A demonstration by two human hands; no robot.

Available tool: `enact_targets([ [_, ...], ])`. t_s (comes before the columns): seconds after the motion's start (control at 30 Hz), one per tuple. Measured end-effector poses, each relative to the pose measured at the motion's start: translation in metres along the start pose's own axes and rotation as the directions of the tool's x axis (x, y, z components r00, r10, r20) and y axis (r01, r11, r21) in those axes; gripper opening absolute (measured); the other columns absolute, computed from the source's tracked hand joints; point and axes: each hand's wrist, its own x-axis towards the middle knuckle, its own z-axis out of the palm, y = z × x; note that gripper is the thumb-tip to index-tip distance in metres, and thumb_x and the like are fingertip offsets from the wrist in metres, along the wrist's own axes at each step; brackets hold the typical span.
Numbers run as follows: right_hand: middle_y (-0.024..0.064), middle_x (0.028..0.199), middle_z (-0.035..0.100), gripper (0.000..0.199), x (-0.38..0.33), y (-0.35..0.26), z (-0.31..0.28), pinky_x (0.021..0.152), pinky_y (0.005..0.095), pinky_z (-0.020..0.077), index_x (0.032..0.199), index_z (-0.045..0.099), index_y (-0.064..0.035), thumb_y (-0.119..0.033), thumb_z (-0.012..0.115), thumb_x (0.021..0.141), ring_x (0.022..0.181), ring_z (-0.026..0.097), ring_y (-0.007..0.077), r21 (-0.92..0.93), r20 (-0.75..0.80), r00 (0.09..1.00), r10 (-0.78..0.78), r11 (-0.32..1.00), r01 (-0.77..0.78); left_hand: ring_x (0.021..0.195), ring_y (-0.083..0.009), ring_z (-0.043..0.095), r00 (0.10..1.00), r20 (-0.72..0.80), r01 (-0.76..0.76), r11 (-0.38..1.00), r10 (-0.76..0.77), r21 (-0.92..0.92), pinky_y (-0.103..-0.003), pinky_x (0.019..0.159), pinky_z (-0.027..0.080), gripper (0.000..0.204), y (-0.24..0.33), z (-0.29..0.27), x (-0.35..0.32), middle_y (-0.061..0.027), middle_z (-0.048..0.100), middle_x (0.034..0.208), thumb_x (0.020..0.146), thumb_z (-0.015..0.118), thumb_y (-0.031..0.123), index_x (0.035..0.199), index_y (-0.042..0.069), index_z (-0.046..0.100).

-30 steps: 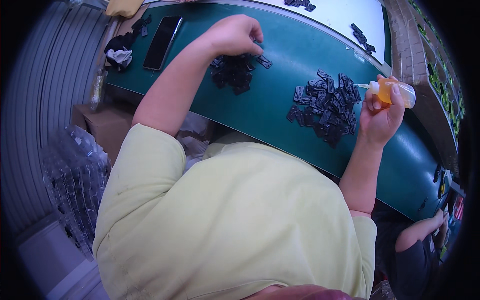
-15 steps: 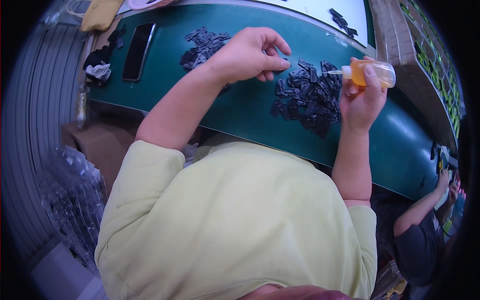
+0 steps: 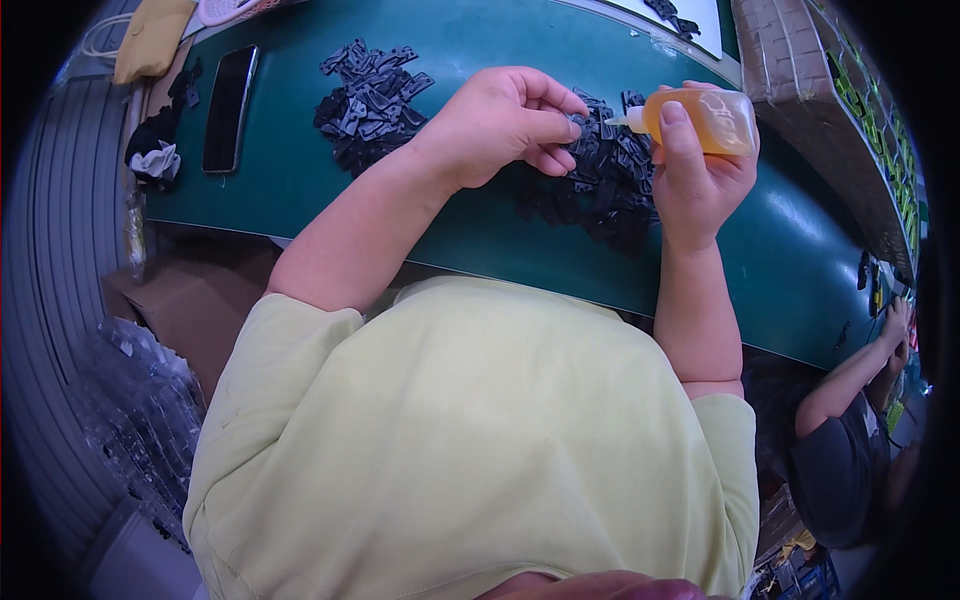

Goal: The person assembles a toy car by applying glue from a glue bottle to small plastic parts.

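My right hand (image 3: 697, 185) is wrapped round a clear squeeze bottle (image 3: 722, 120) of orange liquid, tilted on its side. Its white cap and thin nozzle (image 3: 622, 121) point left, close to the fingertips of my left hand (image 3: 510, 125). Thumb and forefinger of that hand pinch a small black plastic part (image 3: 577, 122), mostly hidden by the fingers. Beneath and between both hands lies a heap of similar black parts (image 3: 612, 190). A second heap of them (image 3: 370, 95) lies to the left of my left hand, partly behind the forearm.
The green tabletop (image 3: 460, 235) carries a phone (image 3: 230, 110) at the left, beside a dark cloth bundle (image 3: 155, 145). A carton with green-edged pieces (image 3: 850, 120) stands along the right. A white board (image 3: 690, 30) lies at the back. Another person's arm (image 3: 850, 380) reaches in at far right.
My right hand has brought the bottle leftward, so the nozzle is now near my left fingertips. My left hand still pinches the black part. The view has shifted slightly.
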Motion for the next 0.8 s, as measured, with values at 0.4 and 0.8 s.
enact_targets([
  [0.4, 0.0122, 0.087, 0.064, 0.022, -0.0009, 0.0033, -0.0019, 0.050, 0.0154, 0.0445, 0.099, 0.058, 0.0007, -0.007, 0.067, 0.080, 0.056, 0.055, 0.0062, -0.021, 0.004, 1.000, -0.002, 1.000, 0.002, 0.065, -0.0143, 0.066, 1.000, 0.005, -0.002, 1.000, 0.002, 0.024, -0.023, 0.061, 0.055, 0.023, -0.0017, -0.0003, -0.0010, -0.0093, 0.065, 0.080, 0.084, 0.062, 0.007, 0.104, -0.004, 0.058],
  [0.8, 0.0057, 0.086, 0.061, 0.023, 0.0032, -0.0007, -0.0055, 0.061, 0.0210, 0.0486, 0.099, 0.057, -0.0015, -0.007, 0.069, 0.080, 0.069, 0.059, 0.0083, 0.009, 0.015, 0.999, 0.044, 0.999, -0.044, 0.064, -0.0142, 0.065, 1.000, 0.008, -0.002, 1.000, 0.002, 0.016, -0.023, 0.060, 0.055, 0.023, -0.0007, -0.0011, -0.0005, -0.0087, 0.065, 0.079, 0.083, 0.063, 0.007, 0.103, -0.003, 0.059],
])
